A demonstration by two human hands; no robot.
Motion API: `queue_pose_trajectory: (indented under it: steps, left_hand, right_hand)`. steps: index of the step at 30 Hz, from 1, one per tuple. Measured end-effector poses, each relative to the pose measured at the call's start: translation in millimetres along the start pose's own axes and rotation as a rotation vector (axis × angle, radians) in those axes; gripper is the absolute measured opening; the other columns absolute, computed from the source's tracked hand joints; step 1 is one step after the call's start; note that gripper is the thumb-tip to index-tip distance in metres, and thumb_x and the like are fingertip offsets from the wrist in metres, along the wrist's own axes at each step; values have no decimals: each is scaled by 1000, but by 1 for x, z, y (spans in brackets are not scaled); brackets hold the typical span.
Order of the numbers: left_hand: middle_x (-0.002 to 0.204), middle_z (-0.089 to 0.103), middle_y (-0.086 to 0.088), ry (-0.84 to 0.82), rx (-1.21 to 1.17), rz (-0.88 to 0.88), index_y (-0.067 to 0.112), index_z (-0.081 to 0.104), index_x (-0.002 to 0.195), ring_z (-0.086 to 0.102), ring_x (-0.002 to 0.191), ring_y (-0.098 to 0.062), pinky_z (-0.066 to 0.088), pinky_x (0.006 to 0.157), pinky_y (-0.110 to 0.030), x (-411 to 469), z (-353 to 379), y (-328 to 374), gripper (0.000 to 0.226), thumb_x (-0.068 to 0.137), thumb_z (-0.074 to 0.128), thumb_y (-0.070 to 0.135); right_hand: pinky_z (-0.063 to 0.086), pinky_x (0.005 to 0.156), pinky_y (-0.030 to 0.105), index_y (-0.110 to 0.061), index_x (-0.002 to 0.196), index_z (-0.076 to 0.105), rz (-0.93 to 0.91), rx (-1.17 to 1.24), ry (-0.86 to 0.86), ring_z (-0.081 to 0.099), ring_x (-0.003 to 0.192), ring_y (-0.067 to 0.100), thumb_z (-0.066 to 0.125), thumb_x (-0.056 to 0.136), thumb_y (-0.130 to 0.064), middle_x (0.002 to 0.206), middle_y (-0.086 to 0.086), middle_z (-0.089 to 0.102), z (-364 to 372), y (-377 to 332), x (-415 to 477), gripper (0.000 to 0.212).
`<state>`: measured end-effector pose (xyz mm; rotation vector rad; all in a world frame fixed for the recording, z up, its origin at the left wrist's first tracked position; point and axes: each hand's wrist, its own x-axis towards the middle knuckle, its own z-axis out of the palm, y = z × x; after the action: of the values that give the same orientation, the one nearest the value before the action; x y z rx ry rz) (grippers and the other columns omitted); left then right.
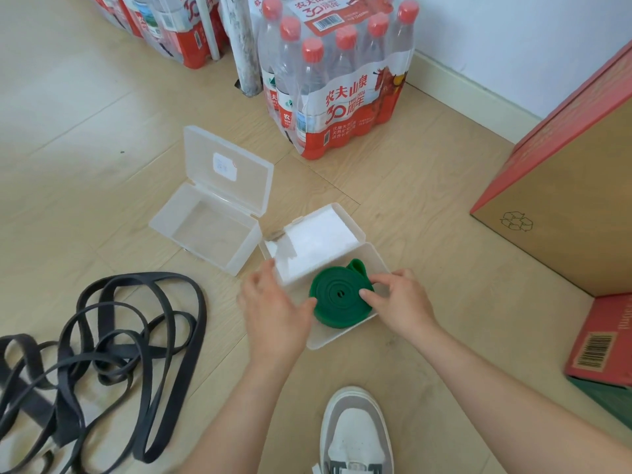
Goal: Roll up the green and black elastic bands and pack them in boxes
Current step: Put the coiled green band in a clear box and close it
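While it curls, right hand [398,304] pinches green band [333,301]

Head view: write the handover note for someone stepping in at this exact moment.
Left hand rests on the lid of the near box, thumb by the green band.
Right hand pinches the rolled green band, lying in the near box.
Done: green rolled and boxed; lid open.
Left: shut the lid, roll the black band, loose on the floor, pack it in the empty box.
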<state>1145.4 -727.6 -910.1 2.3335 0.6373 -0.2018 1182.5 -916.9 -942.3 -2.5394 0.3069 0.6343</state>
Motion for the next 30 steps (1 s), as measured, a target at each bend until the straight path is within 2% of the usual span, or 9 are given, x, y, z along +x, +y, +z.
queue_pose_trajectory:
  steps: [2, 4, 9, 12, 17, 22, 25, 28, 30]
  left_hand:
    - [137, 50, -8, -113, -304, -258, 18, 41, 136, 48, 123, -25, 42, 102, -45, 1, 1, -13, 63, 82, 72, 27]
    - [117, 65, -2, -212, -437, -299, 24, 56, 117, 60, 105, -21, 51, 87, -39, 9, 3, -18, 32, 87, 66, 18]
    - [111, 68, -2, -299, -768, -352, 20, 57, 126, 63, 104, -21, 51, 88, -35, 46, -7, -24, 52, 84, 55, -11]
    - [102, 66, -10, -304, -854, -355, 23, 54, 119, 64, 88, -22, 53, 75, -33, 46, -11, -22, 54, 84, 51, -18]
    - [97, 59, 6, -245, -572, -94, 25, 57, 98, 57, 83, -14, 48, 63, -23, 34, -16, -19, 35, 81, 62, -5]
    - [136, 40, 20, -434, -301, 166, 40, 57, 123, 37, 125, 5, 37, 88, -3, 28, -31, -32, 74, 82, 44, -20]
    - [149, 27, 18, -522, -190, 188, 37, 65, 117, 21, 138, -1, 27, 109, -20, 31, -39, -35, 79, 79, 29, -23]
    - [157, 20, 2, -461, 105, 366, 30, 63, 116, 9, 146, -15, 12, 116, -28, 25, -35, -26, 32, 91, 52, 13]
    - [160, 3, -7, -467, 382, 465, 24, 50, 119, -5, 147, -22, 13, 117, -38, 14, -21, -19, 47, 82, 64, 49]
  right_hand:
    - [49, 85, 33, -34, 125, 60, -6, -10, -3, 51, 110, 24, 60, 89, -50, 119, 3, 46, 7, -4, -6, 40]
    - [49, 84, 33, -34, 128, 58, -30, -40, 9, 51, 107, 24, 58, 89, -52, 116, 2, 45, 11, -9, -10, 43]
    - [46, 85, 32, -34, 123, 60, -37, -103, 61, 41, 113, 22, 60, 86, -55, 117, 2, 42, 10, -13, -9, 43]
    - [44, 85, 31, -34, 117, 63, -48, -104, 92, 37, 111, 22, 63, 83, -56, 113, 1, 41, 11, -13, -9, 40]
    - [47, 84, 30, -29, 117, 62, -50, 139, 50, 51, 102, 19, 75, 77, -46, 112, -1, 41, 8, -9, -7, 46]
    - [50, 87, 32, -26, 113, 64, -44, 483, -6, 60, 100, 16, 60, 93, -18, 115, 1, 55, -10, 9, -7, 22]
    - [58, 76, 38, -18, 102, 67, 143, 940, -89, 65, 88, 16, 44, 100, -12, 104, 7, 67, -25, 7, -14, 24]
    - [57, 76, 36, -11, 109, 67, 173, 957, -174, 66, 91, 19, 46, 100, -19, 107, 11, 68, -35, 7, -13, 25]
    - [55, 82, 36, -16, 112, 65, 114, 822, -189, 65, 93, 15, 57, 95, -21, 110, 5, 67, -34, 6, -12, 19]
